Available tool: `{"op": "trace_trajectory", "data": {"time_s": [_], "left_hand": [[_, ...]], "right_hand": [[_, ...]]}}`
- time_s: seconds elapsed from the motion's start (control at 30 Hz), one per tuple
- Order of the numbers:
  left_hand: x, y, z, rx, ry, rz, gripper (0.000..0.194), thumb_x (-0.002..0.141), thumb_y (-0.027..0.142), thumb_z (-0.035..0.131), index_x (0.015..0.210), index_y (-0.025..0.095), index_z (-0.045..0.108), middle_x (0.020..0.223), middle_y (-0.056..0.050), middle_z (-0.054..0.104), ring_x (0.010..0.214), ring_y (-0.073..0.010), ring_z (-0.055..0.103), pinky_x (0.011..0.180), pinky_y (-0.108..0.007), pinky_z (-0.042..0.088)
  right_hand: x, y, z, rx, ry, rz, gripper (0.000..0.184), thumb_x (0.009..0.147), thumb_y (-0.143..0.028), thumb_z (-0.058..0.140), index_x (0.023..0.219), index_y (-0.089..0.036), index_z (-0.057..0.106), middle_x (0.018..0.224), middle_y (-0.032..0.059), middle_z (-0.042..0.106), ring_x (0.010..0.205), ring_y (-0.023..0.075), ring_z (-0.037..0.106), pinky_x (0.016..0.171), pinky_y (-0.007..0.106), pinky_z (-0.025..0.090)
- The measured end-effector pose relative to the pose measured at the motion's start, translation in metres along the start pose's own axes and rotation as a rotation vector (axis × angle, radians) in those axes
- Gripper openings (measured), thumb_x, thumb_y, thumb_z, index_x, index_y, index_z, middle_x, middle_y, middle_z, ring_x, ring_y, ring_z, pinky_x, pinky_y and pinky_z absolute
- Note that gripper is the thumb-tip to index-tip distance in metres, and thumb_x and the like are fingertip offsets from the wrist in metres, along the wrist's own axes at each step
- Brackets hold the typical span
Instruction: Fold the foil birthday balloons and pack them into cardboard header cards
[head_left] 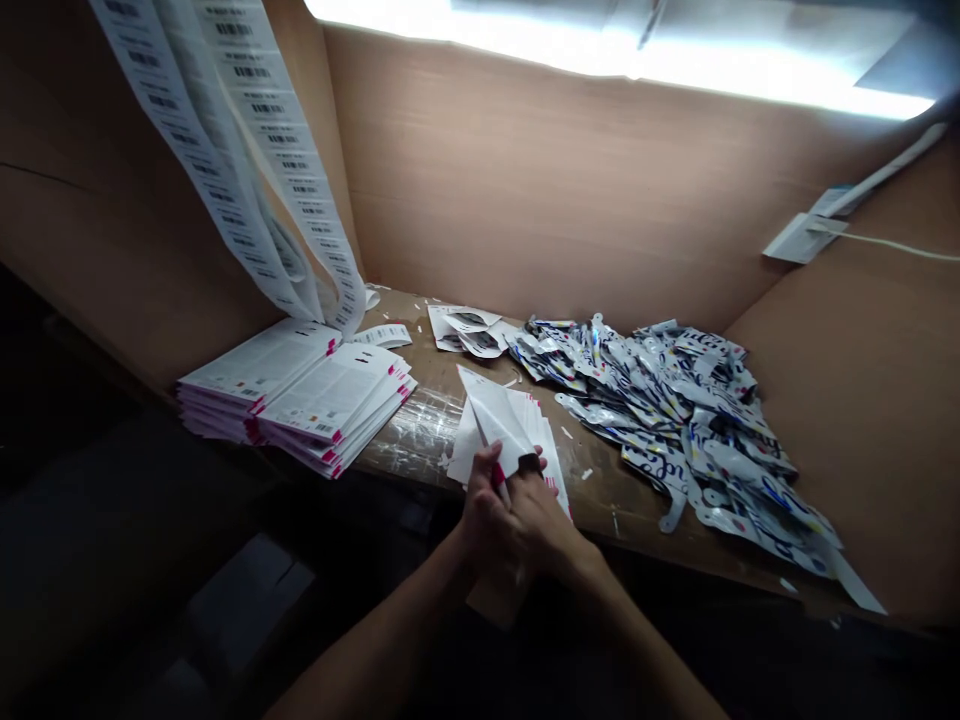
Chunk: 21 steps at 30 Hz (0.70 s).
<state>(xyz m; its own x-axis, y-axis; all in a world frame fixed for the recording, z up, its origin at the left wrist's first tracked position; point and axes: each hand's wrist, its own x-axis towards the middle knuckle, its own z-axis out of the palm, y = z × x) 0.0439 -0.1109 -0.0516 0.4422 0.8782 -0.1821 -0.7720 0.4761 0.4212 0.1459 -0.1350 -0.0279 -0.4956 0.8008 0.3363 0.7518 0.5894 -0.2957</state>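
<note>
A white paper envelope (501, 412) with a pink edge is held up at the front of the worktable, its pointed corner tilted away from me. My left hand (486, 505) is closed on its near left edge, thumb on top. Against its near right side, my right hand (536, 512) is closed too, its fingers curled and partly hidden. A black band (529, 464) covers part of one right finger. Beneath and beside the held piece lie more white envelopes (553, 455) with pink marks, resting on the table edge.
Stacks of white pink-edged envelopes (300, 390) stand at left, under hanging strips of barcode labels (262, 120). Opened white envelopes (469, 330) lie at the back. A heap of printed foil packets (675, 410) covers the right side. Brown panels (525, 180) enclose the table (420, 430).
</note>
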Motion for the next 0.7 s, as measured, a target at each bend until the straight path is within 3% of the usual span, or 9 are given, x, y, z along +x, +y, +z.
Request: {"op": "trace_trajectory", "data": {"time_s": [0.1,0.17,0.23,0.3,0.37,0.43,0.5,0.6,0.7], "left_hand": [[0.023,0.034,-0.014,0.226,-0.028,0.215,0.064,0.087,0.065,0.063,0.135,0.023,0.065,0.132,-0.014,0.069,0.131,-0.0377,0.058,0.111,-0.053,0.044],[0.048,0.072,-0.028,0.544,0.103,0.452,0.059,0.087,0.056,0.070,0.137,0.025,0.063,0.139,-0.012,0.064,0.138,-0.0352,0.052,0.115,-0.050,0.039],[0.076,0.110,-0.043,0.898,0.302,0.693,0.056,0.086,0.044,0.074,0.137,0.024,0.062,0.143,-0.013,0.058,0.139,-0.0335,0.050,0.118,-0.048,0.036],[0.103,0.138,-0.057,1.170,0.486,0.905,0.053,0.087,0.035,0.071,0.137,0.021,0.059,0.145,-0.016,0.052,0.140,-0.0327,0.046,0.120,-0.048,0.034],[0.123,0.151,-0.070,1.357,0.598,1.015,0.048,0.088,0.029,0.066,0.135,0.019,0.059,0.146,-0.017,0.049,0.141,-0.0326,0.044,0.121,-0.048,0.032],[0.134,0.152,-0.079,1.483,0.626,1.013,0.043,0.088,0.028,0.064,0.130,0.018,0.062,0.143,-0.018,0.050,0.139,-0.0335,0.045,0.120,-0.048,0.034],[0.138,0.148,-0.085,1.554,0.630,0.986,0.035,0.090,0.029,0.063,0.123,0.018,0.065,0.141,-0.018,0.051,0.135,-0.0339,0.047,0.116,-0.048,0.036],[0.137,0.140,-0.087,1.616,0.675,0.875,0.022,0.094,0.030,0.055,0.109,0.019,0.069,0.126,-0.018,0.060,0.126,-0.0357,0.052,0.112,-0.052,0.036],[0.137,0.134,-0.086,1.612,0.639,0.688,0.020,0.094,0.035,0.056,0.092,0.020,0.068,0.106,-0.018,0.066,0.122,-0.0409,0.052,0.112,-0.060,0.028]], "right_hand": [[0.050,0.035,-0.006,0.093,0.141,0.089,0.048,0.111,-0.036,0.029,0.095,-0.016,0.070,0.082,0.0102,0.067,0.076,0.0222,0.060,0.074,0.034,0.051],[0.099,0.057,-0.016,0.048,0.313,0.186,0.050,0.111,-0.036,0.025,0.098,-0.015,0.069,0.084,0.0116,0.066,0.076,0.0232,0.059,0.075,0.036,0.050],[0.160,0.074,-0.023,-0.059,0.390,0.250,0.052,0.110,-0.038,0.025,0.104,-0.012,0.069,0.097,0.0173,0.067,0.087,0.0271,0.061,0.084,0.040,0.049],[0.227,0.086,-0.021,-0.168,0.338,0.320,0.053,0.109,-0.035,0.024,0.111,-0.008,0.069,0.113,0.0242,0.065,0.103,0.0319,0.061,0.095,0.045,0.046],[0.285,0.094,-0.007,-0.254,0.192,0.433,0.055,0.109,-0.034,0.022,0.129,-0.005,0.063,0.132,0.0287,0.059,0.121,0.0368,0.056,0.103,0.050,0.041],[0.323,0.099,0.017,-0.292,0.003,0.529,0.059,0.109,-0.042,0.023,0.141,-0.005,0.056,0.142,0.0301,0.053,0.130,0.0406,0.051,0.106,0.055,0.038],[0.337,0.106,0.047,-0.288,-0.162,0.573,0.065,0.107,-0.054,0.032,0.140,-0.004,0.058,0.139,0.0314,0.056,0.129,0.0422,0.052,0.105,0.058,0.038],[0.330,0.118,0.088,-0.273,-0.273,0.531,0.067,0.106,-0.056,0.039,0.137,0.000,0.059,0.137,0.0332,0.058,0.127,0.0406,0.054,0.106,0.057,0.037],[0.321,0.129,0.107,-0.256,-0.297,0.382,0.055,0.109,-0.047,0.038,0.142,-0.006,0.056,0.148,0.0256,0.054,0.133,0.0327,0.050,0.113,0.045,0.032]]}}
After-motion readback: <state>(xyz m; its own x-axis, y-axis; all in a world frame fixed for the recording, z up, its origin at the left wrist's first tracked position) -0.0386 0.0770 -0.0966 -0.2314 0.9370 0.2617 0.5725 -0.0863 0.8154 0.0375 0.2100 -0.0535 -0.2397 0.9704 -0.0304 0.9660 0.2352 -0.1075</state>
